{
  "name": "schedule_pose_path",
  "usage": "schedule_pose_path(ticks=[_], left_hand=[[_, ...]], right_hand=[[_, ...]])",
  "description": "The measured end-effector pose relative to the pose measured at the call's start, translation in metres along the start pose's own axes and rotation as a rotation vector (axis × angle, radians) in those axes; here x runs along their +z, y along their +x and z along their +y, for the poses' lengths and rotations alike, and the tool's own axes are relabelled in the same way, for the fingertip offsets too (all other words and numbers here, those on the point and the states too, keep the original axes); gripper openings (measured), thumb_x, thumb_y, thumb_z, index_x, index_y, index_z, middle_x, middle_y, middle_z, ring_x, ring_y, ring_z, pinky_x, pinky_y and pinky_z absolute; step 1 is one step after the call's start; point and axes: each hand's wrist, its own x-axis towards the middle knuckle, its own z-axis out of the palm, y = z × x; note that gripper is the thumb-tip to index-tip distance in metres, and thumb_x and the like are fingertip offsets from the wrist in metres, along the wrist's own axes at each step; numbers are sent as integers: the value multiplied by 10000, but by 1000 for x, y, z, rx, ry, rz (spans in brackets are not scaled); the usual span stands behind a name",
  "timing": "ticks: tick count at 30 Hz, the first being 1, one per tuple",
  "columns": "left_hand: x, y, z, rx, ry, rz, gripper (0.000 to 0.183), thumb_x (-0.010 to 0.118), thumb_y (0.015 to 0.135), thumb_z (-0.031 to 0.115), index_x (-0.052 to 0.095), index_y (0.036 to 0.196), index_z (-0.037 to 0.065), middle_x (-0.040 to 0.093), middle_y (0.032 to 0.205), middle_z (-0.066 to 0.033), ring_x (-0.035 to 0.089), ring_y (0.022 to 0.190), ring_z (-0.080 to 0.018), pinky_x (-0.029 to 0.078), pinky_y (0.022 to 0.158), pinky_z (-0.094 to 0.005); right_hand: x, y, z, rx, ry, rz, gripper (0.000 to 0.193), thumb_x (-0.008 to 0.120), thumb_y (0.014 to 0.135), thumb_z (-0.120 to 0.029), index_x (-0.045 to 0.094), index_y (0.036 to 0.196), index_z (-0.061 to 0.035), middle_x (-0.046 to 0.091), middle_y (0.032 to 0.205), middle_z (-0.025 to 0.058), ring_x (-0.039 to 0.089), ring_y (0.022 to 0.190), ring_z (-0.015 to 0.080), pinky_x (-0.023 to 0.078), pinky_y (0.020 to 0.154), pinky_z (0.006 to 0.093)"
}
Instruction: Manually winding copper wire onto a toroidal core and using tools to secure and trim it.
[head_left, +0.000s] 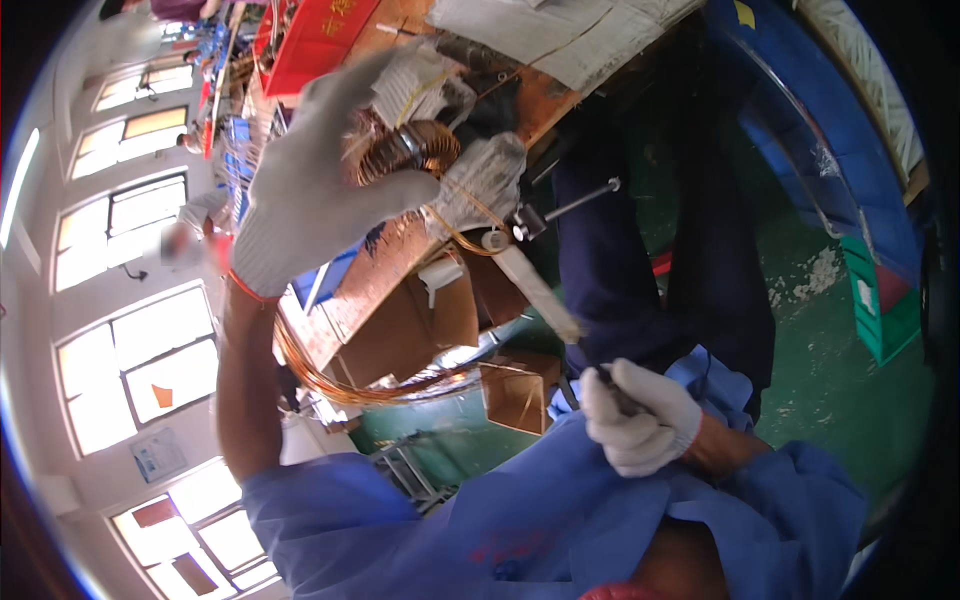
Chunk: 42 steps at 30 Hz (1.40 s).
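My left hand [315, 190], in a white knit glove, is raised and closed around a ring-shaped coil wound with copper wire [405, 150]. The coil sits against a white-wrapped fixture [490, 175] on the edge of an orange wooden bench [385, 265]. A long loop of copper wire [335, 385] hangs from the coil and sweeps under my left forearm. My right hand [640, 418], also gloved, is fisted close to my blue smock on a small dark object; I cannot tell what it is.
A metal rod with a knob [575, 203] sticks out beside the fixture. Cardboard boxes [515, 395] stand under the bench. Blue crates [830, 150] and a green bin [885, 310] line the green floor at right. Another person [190, 235] stands far off by the windows.
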Motion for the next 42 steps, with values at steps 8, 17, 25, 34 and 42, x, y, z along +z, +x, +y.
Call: schedule_pose_path(ticks=[8, 17, 25, 34, 42], left_hand=[[6, 11, 2, 124, 304, -427, 459, 761, 870, 145, 655, 1310, 66, 685, 1193, -181, 673, 1122, -374, 524, 983, -431], [9, 2, 4, 76, 294, -496, 432, 696, 942, 268, 630, 1344, 123, 699, 1227, -197, 659, 1183, -405, 527, 1002, -494], [12, -5, -6, 84, 194, -463, 436, 730, 893, 225, 643, 1290, 67, 700, 1187, -205, 667, 1154, -395, 521, 999, -482], [11, 3, -7, 158, 210, -420, 431, 751, 871, 239, 645, 1238, 38, 709, 1075, -244, 683, 1069, -435, 526, 924, -512], [15, 7, -15, 226, 216, -430, 427, 743, 826, 270, 681, 1176, 34, 724, 1049, -233, 689, 1049, -430, 527, 902, -500]], right_hand=[[7, -101, 26, -41, -379, 477, 407, 443, 1123, -433, 583, 1005, -69, 408, 599, -28, 329, 395, 66, 256, 338, 256], [92, 4, -104, -549, -1516, 1158, 238, 486, 1102, -323, 549, 967, -138, 427, 619, -48, 351, 389, 64, 257, 325, 262], [118, 142, -201, -753, -2738, 1333, 541, 677, 970, -359, 551, 1377, -27, 679, 1232, 302, 655, 1140, 490, 531, 957, 524], [80, 124, -248, -1335, -2536, 896, 257, 715, 956, -169, 707, 1161, -16, 736, 993, 194, 725, 951, 383, 563, 868, 424], [-10, 67, -187, -860, -2143, 955, 482, 475, 1108, -355, 672, 802, -39, 659, 676, 88, 651, 639, 219, 516, 656, 350]])
